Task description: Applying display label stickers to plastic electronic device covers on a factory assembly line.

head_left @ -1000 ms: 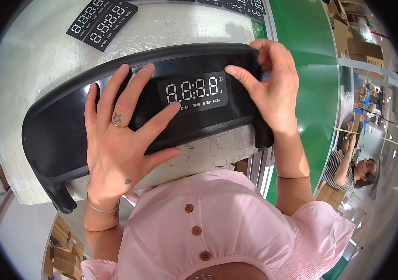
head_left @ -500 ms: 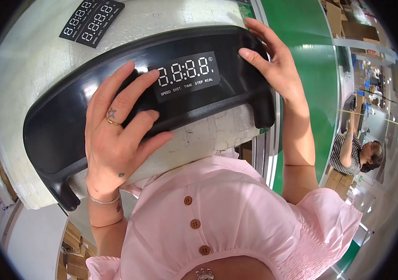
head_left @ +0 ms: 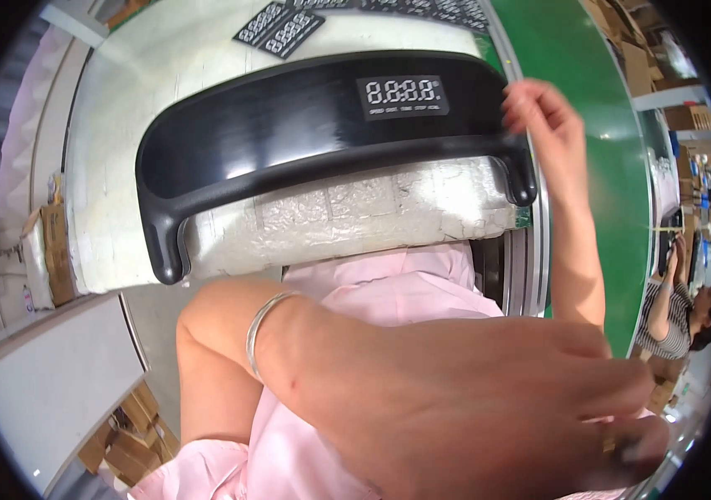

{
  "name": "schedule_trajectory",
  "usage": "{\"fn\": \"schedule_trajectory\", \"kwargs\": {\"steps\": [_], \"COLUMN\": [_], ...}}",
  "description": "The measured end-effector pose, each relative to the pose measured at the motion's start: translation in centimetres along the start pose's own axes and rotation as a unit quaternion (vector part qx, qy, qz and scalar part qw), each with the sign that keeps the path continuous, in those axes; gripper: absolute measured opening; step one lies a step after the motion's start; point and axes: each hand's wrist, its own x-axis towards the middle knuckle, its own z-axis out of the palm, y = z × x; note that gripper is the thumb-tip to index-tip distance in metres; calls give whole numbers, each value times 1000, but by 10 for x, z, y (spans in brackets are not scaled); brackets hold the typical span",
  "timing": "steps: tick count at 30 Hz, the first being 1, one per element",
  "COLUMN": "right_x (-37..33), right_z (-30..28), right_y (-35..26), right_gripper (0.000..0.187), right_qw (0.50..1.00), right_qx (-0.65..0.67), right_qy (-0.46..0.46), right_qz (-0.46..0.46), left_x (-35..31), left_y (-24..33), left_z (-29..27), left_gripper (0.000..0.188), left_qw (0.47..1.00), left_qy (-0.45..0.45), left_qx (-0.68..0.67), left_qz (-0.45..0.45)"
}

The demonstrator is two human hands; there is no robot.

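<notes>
A curved black plastic console cover (head_left: pixel 280 133), with a short leg at each end, lies on the padded white work surface (head_left: pixel 355 204). On its right half sits a dark display label (head_left: pixel 405 98) with white digit shapes. My left hand (head_left: pixel 488 400) is raised close to the camera and crosses my body toward the right, away from the cover. Motion smears its fingers, so their grip is unclear. Beside the cover's right end is my right hand (head_left: pixel 548 121), its fingers bent and blurred. Whether it touches the cover or pinches anything cannot be made out.
Beyond the cover lie two more display labels (head_left: pixel 279 30), and a row of similar ones (head_left: pixel 430 8) runs along the far edge. A metal rail and a green surface (head_left: pixel 613 183) border the right side. Farther right is a person in a striped top (head_left: pixel 668 325).
My left hand has left the cover and swung up and right, near the camera. My right hand has shifted off the cover's top to beside its end. The view has moved; the cover appears farther away.
</notes>
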Motion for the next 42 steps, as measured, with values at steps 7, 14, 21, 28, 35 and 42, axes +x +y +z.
{"fn": "schedule_trajectory", "kwargs": {"steps": [7, 14, 21, 28, 35, 42], "right_x": [-55, -40, -71, -198, -270, -272], "right_z": [140, 138, 60, -15, -58, -108], "right_y": [-1, -3, -8, 9, 9, 37], "right_gripper": [39, 15, 27, 20, 26, 39], "right_qw": [676, 577, 624, 613, 574, 560], "right_qx": [650, 778, 763, 648, 609, 629], "right_qy": [-135, -22, 157, 446, 525, 511], "right_qz": [320, 247, 65, -76, -154, -174], "left_x": [-26, 61, 121, 156, 168, 197], "left_y": [23, 29, 29, -7, -11, -28], "left_z": [-27, -66, -38, 75, 195, 279], "left_gripper": [21, 38, 41, 38, 41, 61], "left_qw": [960, 774, 660, 560, 519, 532], "left_qy": [22, -411, -519, -553, -582, -598], "left_qx": [265, 471, 414, 193, 187, 212], "left_qz": [87, 103, 352, 586, 597, 561]}}
